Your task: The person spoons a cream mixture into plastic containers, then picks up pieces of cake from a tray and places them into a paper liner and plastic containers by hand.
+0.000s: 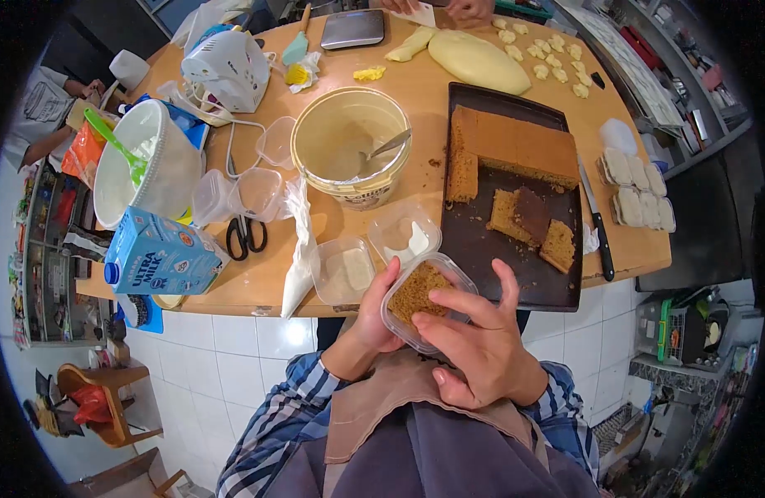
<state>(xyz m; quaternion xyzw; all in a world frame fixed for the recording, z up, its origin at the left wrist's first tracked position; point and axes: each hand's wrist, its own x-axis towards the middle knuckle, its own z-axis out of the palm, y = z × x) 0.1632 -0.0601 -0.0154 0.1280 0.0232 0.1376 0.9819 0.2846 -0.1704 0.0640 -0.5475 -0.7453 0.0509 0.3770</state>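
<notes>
My left hand [374,314] is closed around the side of a small clear plastic container [391,319], held tilted just off the table's front edge. Inside it lies a piece of brown sponge cake [414,296]. The fingers of my right hand [490,353] are spread, and the fingertips touch the cake and reach over the container's rim. Right behind my hands stand two more clear containers, one with white cream [409,241] smeared in it, the other [342,270] with a pale layer. A filled piping bag [298,257] lies to their left.
On the dark baking tray [515,286] at right sit a cut sponge slab [515,141] and loose pieces, with a knife [598,220] alongside. A tub [349,195] with a spoon, scissors [246,236], a milk carton [166,253] and a mixing bowl [117,195] stand left. Another person's hands [465,12] work near dough.
</notes>
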